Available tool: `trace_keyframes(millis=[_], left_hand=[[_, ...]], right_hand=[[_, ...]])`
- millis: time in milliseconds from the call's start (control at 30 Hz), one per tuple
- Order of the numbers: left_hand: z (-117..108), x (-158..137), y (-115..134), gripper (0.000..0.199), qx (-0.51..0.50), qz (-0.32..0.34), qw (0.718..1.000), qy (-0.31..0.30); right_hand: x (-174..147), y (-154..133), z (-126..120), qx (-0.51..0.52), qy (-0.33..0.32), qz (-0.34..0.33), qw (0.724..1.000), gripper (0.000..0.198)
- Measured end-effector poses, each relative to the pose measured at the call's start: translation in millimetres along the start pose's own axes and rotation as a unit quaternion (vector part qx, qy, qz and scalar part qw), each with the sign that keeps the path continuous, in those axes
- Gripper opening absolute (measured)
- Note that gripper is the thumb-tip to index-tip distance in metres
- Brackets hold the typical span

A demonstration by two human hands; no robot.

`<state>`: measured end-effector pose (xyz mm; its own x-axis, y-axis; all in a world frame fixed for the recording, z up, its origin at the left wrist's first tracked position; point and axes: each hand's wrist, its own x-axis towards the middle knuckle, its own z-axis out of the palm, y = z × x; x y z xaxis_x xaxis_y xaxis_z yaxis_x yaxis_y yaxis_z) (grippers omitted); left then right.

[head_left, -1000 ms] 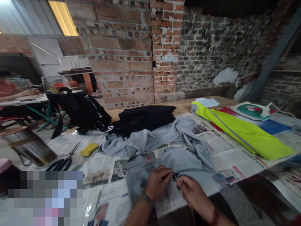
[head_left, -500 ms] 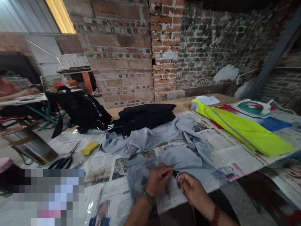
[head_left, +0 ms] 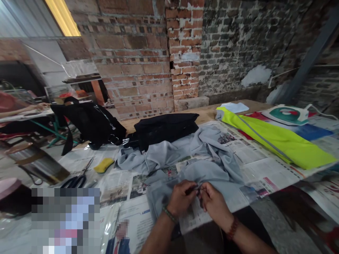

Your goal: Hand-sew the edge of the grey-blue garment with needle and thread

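Grey cloth (head_left: 196, 171), apparently a garment, lies rumpled across the newspaper-covered table in front of me. My left hand (head_left: 182, 195), with a green bead bracelet, is closed and pinches the near edge of this cloth. Right beside it, fingertips almost touching, my right hand (head_left: 213, 203) pinches a thin needle, now mostly hidden by the fingers. A reddish bead bracelet circles the right wrist. Any thread is too fine to make out. Folded black cloth (head_left: 166, 130) rests just behind the grey cloth.
Left of the cloth are a yellow sponge (head_left: 103, 165), dark-handled scissors (head_left: 76, 180), a metal flask (head_left: 39, 164) and a black bag (head_left: 92, 123). To the right lie a neon-yellow vest (head_left: 275, 137) and an iron (head_left: 288, 114). Another person's arm (head_left: 26, 109) rests on a table far left.
My right hand has come up and leftward to meet the left hand. The needle that showed between the hands is now mostly covered. The view has shifted slightly.
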<state>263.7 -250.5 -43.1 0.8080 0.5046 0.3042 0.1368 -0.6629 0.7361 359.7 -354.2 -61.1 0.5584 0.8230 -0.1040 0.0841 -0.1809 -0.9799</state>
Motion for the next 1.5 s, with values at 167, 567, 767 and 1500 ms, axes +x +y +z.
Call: trace_keyframes(millis=[167,567,767,1500], left_hand=[[2.7,0.2,-4.4,0.029,-0.013,0.025,0.999,-0.02],[2.0,0.6,-5.5,0.031,-0.042,0.028,0.999,-0.013],[5.3,0.5,-11.8,0.025,-0.046,0.031,0.998,0.012],[-0.1,3.3,-10.0,0.018,-0.05,-0.021,0.999,0.005]], right_hand=[[3.4,5.2,1.1,-0.013,0.047,-0.042,0.998,0.013],[3.5,-43.9,-68.8,-0.317,0.064,-0.189,0.927,0.026],[37.2,-53.2,-68.4,-0.474,0.028,-0.202,0.857,0.034],[57.2,-33.0,-26.7,0.12,-0.055,0.045,0.99,0.02]])
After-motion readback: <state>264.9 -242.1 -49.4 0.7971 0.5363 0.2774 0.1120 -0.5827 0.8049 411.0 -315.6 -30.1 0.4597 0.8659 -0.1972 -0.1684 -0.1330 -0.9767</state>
